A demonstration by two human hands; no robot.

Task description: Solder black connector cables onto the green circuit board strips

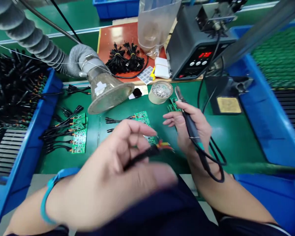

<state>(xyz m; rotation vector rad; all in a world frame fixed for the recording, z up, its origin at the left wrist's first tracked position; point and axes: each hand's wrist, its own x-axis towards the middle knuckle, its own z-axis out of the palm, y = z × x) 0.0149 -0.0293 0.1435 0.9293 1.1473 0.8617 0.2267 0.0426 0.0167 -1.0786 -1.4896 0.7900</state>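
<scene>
My left hand [118,170], wearing a teal wristband [46,203], is closed around a black cable [144,156]. Red, orange and yellow wire ends [164,145] stick out of the cable towards the right; the thumb is blurred. In my right hand [196,126] is a soldering iron [192,126], gripped like a pen with its metal end pointing up and away. Partly behind my left hand lie green circuit boards [142,116] with black cables attached. Another small board [172,104] is just beyond my right fingertips.
A round tin [160,92] stands in the middle, near the fume extractor hood [110,93]. Behind are a soldering station [194,49] and an iron stand [223,95]. Finished-looking boards with cables [79,137] lie left. Blue bins [36,121] flank the green mat.
</scene>
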